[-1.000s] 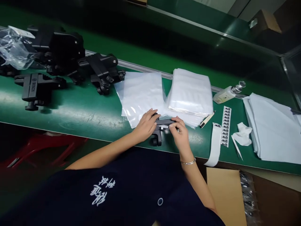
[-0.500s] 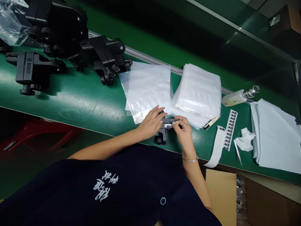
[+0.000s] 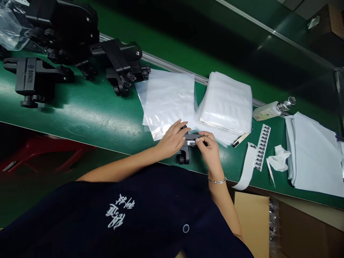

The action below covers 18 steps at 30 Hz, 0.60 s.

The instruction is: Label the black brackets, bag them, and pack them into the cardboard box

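A black clamp mount [image 3: 185,150] lies at the near edge of the green bench in front of me, its knob toward my body. My left hand [image 3: 172,139] rests over its left side, with the fingers closed on it. On its upper bar sits a small white-and-black label [image 3: 191,142]. The thumb and fingertips of my right hand [image 3: 208,147] are pinched together at the right end of that label, against the bar. Part of the clamp is hidden under both hands.
Several similar black clamps [image 3: 29,77] stand at the left. Beyond my hands lie clear plastic bags [image 3: 170,100] and a thicker stack of bags [image 3: 228,104]. To the right are a pump bottle [image 3: 268,111], a label strip [image 3: 262,147], tweezers [image 3: 271,173] and white cloths [image 3: 314,154].
My hands stay nearly still on the clamp and label. The whole view has shifted very slightly.
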Tool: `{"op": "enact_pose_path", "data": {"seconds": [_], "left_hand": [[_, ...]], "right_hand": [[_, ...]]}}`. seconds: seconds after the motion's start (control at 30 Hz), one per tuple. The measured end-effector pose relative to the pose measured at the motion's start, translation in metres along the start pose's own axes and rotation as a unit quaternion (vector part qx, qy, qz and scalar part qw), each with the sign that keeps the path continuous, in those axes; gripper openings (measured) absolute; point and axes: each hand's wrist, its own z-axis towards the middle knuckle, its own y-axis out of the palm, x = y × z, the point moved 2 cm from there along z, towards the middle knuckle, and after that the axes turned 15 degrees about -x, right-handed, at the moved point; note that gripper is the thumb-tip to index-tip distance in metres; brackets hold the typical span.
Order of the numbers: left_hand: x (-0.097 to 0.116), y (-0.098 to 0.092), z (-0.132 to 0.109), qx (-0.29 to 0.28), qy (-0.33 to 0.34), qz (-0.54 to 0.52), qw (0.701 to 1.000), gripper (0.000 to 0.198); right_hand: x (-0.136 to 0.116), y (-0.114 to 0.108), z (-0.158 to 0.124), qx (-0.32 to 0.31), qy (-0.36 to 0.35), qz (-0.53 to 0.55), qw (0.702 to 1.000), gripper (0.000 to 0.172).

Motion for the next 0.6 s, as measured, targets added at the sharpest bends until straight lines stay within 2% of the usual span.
{"op": "enact_pose_path", "data": {"seconds": [0.1, 0.17, 0.2, 0.27, 0.4, 0.5, 0.6], "left_hand": [[-0.002, -0.002, -0.003, 0.047, 0.022, 0.023, 0.998, 0.04], [-0.004, -0.007, -0.006, 0.056, 0.085, 0.058, 0.993, 0.036], [-0.005, -0.009, -0.008, 0.04, 0.125, 0.082, 0.988, 0.033], [-0.008, -0.016, -0.009, -0.027, 0.189, 0.131, 0.973, 0.029], [-0.015, -0.036, -0.002, -0.159, 0.211, 0.168, 0.95, 0.036], [-0.016, -0.049, 0.01, -0.232, 0.229, 0.155, 0.933, 0.039], [-0.011, -0.056, 0.022, -0.281, 0.25, 0.156, 0.913, 0.042]], "right_hand": [[-0.003, 0.002, 0.0, 0.005, -0.005, -0.033, 0.999, 0.021], [-0.006, 0.004, 0.001, 0.008, -0.01, -0.051, 0.999, 0.021], [-0.007, 0.004, 0.001, 0.01, -0.013, -0.056, 0.998, 0.02], [-0.006, 0.0, 0.0, 0.011, -0.016, -0.059, 0.998, 0.021], [0.004, -0.022, -0.007, -0.061, -0.028, 0.02, 0.998, 0.015], [0.014, -0.037, -0.012, -0.127, -0.047, 0.008, 0.991, 0.044], [0.019, -0.038, -0.013, -0.136, -0.074, -0.083, 0.984, 0.047]]}}
